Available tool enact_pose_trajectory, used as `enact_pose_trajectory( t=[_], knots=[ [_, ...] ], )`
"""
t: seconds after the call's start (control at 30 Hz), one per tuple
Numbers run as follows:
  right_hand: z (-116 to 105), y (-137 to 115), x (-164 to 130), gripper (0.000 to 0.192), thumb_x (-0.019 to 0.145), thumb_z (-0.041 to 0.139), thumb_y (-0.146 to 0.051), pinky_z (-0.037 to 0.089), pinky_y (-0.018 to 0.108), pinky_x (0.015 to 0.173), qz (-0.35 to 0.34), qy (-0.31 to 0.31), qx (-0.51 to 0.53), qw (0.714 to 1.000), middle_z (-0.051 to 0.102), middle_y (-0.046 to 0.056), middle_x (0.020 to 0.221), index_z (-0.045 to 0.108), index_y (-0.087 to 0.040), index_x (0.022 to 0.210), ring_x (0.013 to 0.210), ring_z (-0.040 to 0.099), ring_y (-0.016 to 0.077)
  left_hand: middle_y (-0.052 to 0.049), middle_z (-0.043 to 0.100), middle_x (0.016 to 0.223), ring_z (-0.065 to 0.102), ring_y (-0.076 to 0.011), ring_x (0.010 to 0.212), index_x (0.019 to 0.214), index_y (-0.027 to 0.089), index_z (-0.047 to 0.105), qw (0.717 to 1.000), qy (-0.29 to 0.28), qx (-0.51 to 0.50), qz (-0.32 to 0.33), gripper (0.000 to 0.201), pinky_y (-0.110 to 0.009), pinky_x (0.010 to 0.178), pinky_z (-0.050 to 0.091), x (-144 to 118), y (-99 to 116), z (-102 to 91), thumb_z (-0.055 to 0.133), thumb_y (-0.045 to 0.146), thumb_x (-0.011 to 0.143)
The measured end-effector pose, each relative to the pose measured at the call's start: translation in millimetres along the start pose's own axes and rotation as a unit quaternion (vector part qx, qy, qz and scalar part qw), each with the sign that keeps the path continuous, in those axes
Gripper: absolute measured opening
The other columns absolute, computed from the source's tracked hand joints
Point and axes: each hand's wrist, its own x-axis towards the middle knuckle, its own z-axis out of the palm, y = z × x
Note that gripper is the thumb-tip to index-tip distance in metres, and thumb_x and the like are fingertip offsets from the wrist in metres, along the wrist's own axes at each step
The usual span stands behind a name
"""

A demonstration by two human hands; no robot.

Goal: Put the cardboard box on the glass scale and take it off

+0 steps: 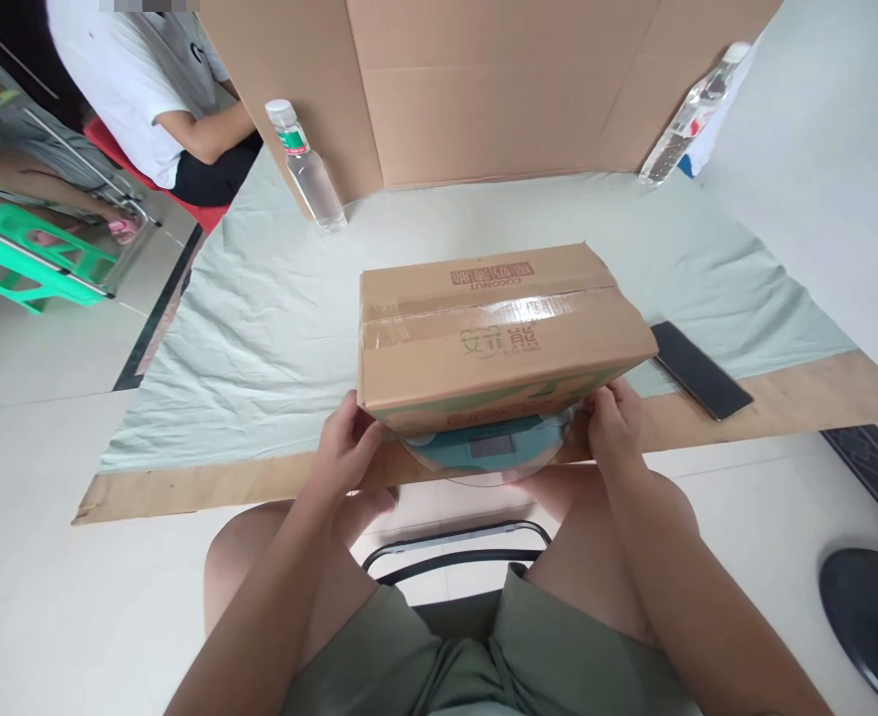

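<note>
A taped cardboard box [505, 333] with "COCONUT" printed on its top sits over a blue bathroom scale [496, 446]. The scale's clear rim and grey display show below the box's near side, and the rest of it is hidden. My left hand [349, 445] is closed at the near left lower corner of the box. At the near right lower corner, my right hand [617, 425] has its fingers curled against the box's underside. Some fingertips of both hands are out of sight beneath the box.
A black phone [701, 370] lies right of the box. Two clear bottles [308, 171] stand near an upright cardboard panel [498, 99] behind. The cloth-covered table [260, 328] has a bare wooden front edge. Another person [147, 89] sits at left, near a green stool [43, 254].
</note>
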Motion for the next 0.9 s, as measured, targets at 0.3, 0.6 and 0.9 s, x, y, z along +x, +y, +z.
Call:
enact_pose_trajectory(
  t=[0.3,0.6,0.9],
  knots=[
    [-3.2,3.9,2.6,0.041,0.077,0.053,-0.049,0.025,0.029,0.056,0.031,-0.065,-0.008,0.997,0.032,-0.002,0.053,0.037,-0.021,0.052,0.057,0.031,0.0111,-0.002,0.057,0.072,0.052,-0.0171,0.069,0.069,0.019,0.062,0.997,-0.005,0.05,0.051,0.028,-0.031,0.069,0.043,-3.1,-8.8,0.1,0.063,0.043,0.083],
    [-2.4,10.5,1.8,0.04,0.078,0.053,-0.043,0.019,0.03,0.054,0.023,-0.033,0.03,0.999,0.027,-0.003,0.052,0.031,-0.022,0.052,0.055,0.026,0.0098,0.002,0.047,0.062,0.044,-0.0139,0.061,0.068,0.021,0.05,0.999,0.03,0.014,0.027,0.024,-0.027,0.061,0.038,-2.4,-3.2,6.1,0.065,0.039,0.075],
    [-2.5,12.0,7.8,0.046,0.084,0.057,-0.049,0.021,0.031,0.057,0.011,0.015,0.03,0.999,0.025,-0.004,0.057,0.03,-0.023,0.058,0.058,0.024,0.0103,0.004,0.027,0.053,0.025,-0.0094,0.054,0.054,0.023,0.03,0.998,0.065,-0.01,-0.01,0.033,-0.026,0.054,0.021,2.4,-3.4,8.5,0.055,0.039,0.068]
  ],
)
